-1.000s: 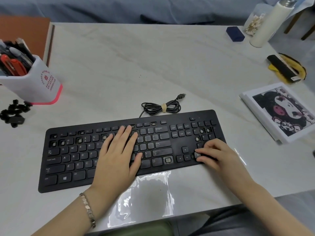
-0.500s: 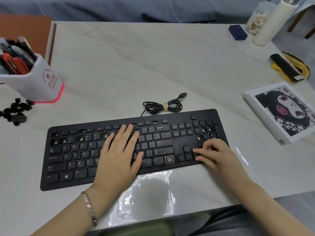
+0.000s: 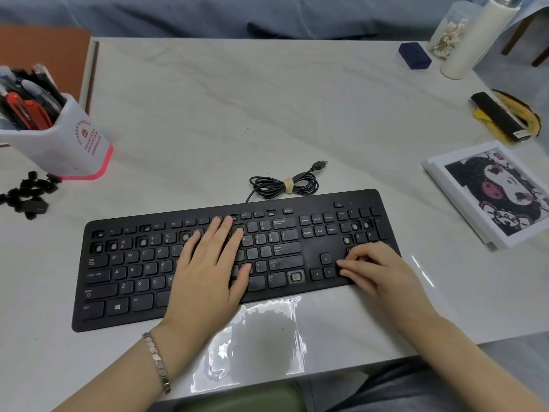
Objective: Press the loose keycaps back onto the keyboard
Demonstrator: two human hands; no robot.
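Note:
A black keyboard (image 3: 297, 257) lies on the white table, with several bare key sockets showing in the number row, the function row, the number pad and near the arrow keys. My left hand (image 3: 208, 269) rests flat on the middle keys, fingers straight. My right hand (image 3: 377, 269) sits over the keyboard's lower right corner, its fingertips pressing down beside the arrow keys; what is under them is hidden. A pile of loose black keycaps (image 3: 28, 194) lies on the table at the far left.
A white pen holder (image 3: 59, 138) stands at the left beside the keycaps. The keyboard's coiled cable (image 3: 285, 184) lies behind it. A picture card (image 3: 493, 191) is at the right, a black-and-yellow object (image 3: 505, 117), blue box (image 3: 414, 55) and white bottle (image 3: 472, 40) farther back.
My right hand's fingertips have slid slightly along the keyboard's lower right corner while pressing. My left hand stays flat on the middle keys.

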